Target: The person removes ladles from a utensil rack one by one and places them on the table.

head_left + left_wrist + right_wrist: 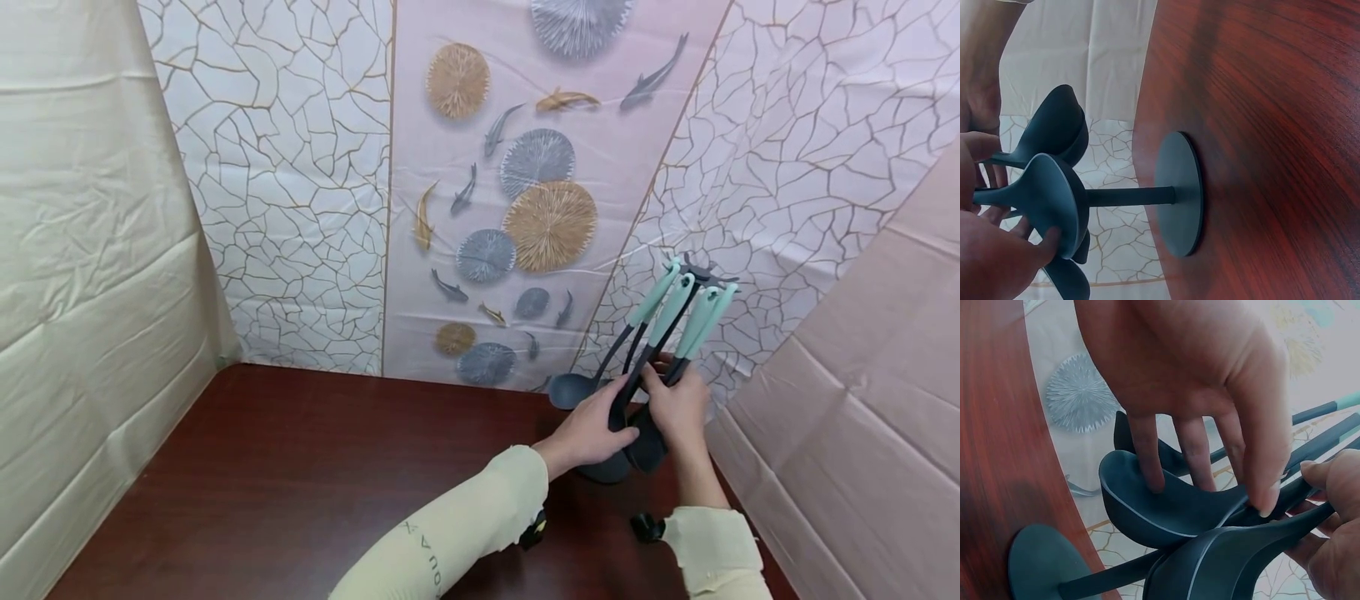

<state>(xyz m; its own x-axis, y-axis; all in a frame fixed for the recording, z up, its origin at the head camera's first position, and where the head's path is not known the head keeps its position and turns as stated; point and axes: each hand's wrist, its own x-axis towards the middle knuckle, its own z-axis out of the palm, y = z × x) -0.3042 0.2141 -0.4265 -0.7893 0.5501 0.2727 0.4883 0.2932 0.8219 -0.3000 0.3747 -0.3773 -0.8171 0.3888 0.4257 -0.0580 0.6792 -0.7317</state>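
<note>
Probably to stop them swinging, the left grip [596, 423] and right grip [681, 403] are both curled round the utensils [671, 311], hung from a rack [698, 272] on the desk [300, 467], right of the frame's centre.

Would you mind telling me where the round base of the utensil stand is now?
The round base is just right of centre in the left wrist view, on the table, right of the spoon, joined to the pole.
</note>
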